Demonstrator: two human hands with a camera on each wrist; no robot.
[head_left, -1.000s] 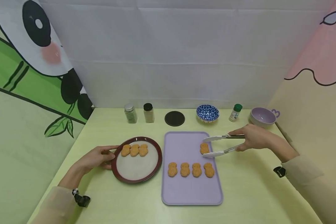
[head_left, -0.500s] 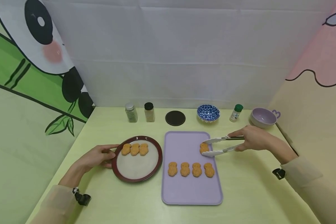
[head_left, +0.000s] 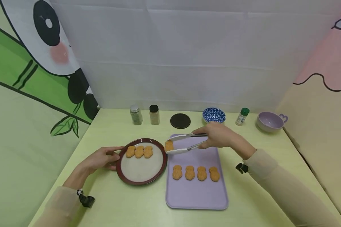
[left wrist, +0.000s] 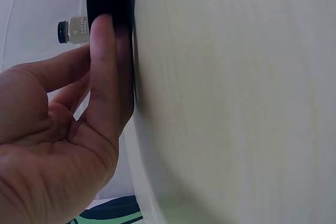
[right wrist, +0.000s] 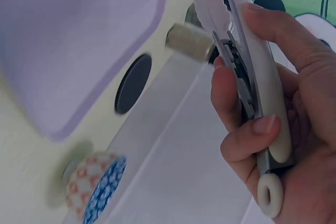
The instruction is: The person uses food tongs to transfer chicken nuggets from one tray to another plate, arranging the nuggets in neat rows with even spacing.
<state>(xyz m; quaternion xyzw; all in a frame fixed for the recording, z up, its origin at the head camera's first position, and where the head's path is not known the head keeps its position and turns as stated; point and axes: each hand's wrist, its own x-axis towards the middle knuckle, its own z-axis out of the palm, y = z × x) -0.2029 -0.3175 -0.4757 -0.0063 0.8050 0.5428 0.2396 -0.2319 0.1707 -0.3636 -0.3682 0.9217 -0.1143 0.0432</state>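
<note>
My left hand (head_left: 101, 159) holds the left rim of a brown-rimmed plate (head_left: 142, 172), its thumb against the plate's edge in the left wrist view. Three orange-brown, figure-shaped nuggets (head_left: 139, 152) lie in a row on the plate's upper part. My right hand (head_left: 220, 135) grips metal tongs with white tips (head_left: 177, 151), its fingers around the handles (right wrist: 262, 72). Between those tips is another nugget (head_left: 169, 145), over the gap between plate and lilac tray (head_left: 196, 195). Several nuggets (head_left: 190, 173) stay in a row across the tray's lower half.
Along the back stand a silver-capped jar (head_left: 136, 115), a black-capped jar (head_left: 154, 115), a black disc (head_left: 180, 121), a blue patterned bowl (head_left: 214, 115), a green-capped bottle (head_left: 242, 117) and a purple cup (head_left: 270, 122). A white sheet (head_left: 173, 56) hangs behind.
The right hand has carried the tongs leftward from the tray's right side, and the nugget between their tips has come along to the plate's right edge. My left hand keeps its hold on the plate.
</note>
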